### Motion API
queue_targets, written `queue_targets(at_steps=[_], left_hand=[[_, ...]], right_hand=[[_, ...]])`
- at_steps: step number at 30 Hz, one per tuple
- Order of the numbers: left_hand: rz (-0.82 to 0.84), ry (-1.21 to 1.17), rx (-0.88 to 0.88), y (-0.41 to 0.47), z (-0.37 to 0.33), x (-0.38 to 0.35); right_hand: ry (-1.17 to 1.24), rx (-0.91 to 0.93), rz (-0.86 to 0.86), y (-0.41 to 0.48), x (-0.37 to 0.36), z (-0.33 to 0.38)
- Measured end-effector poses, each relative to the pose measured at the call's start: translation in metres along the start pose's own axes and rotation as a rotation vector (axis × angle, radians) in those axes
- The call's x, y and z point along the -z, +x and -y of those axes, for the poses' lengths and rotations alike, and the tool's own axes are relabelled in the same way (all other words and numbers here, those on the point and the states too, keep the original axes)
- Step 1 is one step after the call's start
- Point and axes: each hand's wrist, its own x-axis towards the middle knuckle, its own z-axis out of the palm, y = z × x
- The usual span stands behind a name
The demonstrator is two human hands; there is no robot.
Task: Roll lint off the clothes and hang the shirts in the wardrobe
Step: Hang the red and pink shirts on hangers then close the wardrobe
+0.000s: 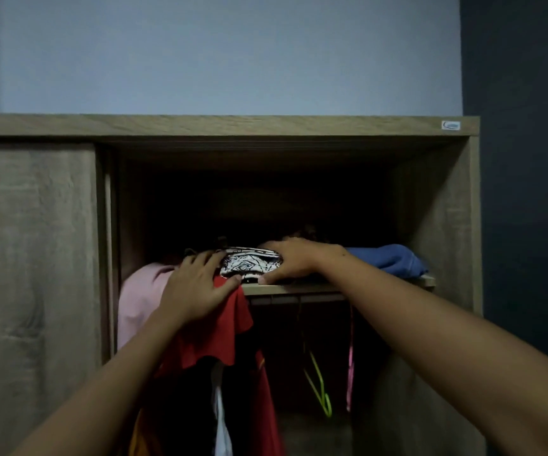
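A folded black-and-white patterned garment (249,263) lies on the wardrobe's upper shelf (299,288). My right hand (294,263) lies over its right side, fingers on top and thumb along its front bottom edge, gripping it. My left hand (196,287) presses with spread, fairly straight fingers against the garment's left end, and its thumb rests on a red shirt (220,334) hanging below. A pink shirt (139,301) hangs left of the red one. Dark and white clothes hang lower down, partly hidden by my left forearm.
A folded blue garment (392,258) lies on the shelf to the right. Under the shelf hang a green hanger (319,390) and a pink hanger (350,366), both bare. The sliding door (32,258) covers the wardrobe's left half. The shelf's back is dark.
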Motion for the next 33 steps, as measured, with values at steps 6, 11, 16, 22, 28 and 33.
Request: queue_targets(at_steps=[6,11,16,22,28,33], left_hand=[[-0.03,-0.008,-0.015,0.001,0.001,0.0],[0.092,0.079,0.1,0.014,-0.011,0.007],[0.153,0.144,0.114,0.04,-0.037,0.025],[0.039,-0.048,0.095,0.065,-0.072,0.024],[-0.01,-0.237,0.004,0.094,-0.133,0.01],[0.032,-0.283,-0.091,0.116,-0.185,-0.006]], right_hand=[[-0.181,0.055,-0.146,0.011,0.0,0.02],[-0.234,0.077,-0.359,0.013,-0.008,0.02],[-0.216,0.082,-0.512,0.001,0.005,0.01],[-0.264,0.056,-0.642,-0.02,0.034,-0.022],[-0.322,-0.039,-0.687,-0.049,0.057,-0.072],[-0.42,-0.145,-0.746,-0.074,0.059,-0.117]])
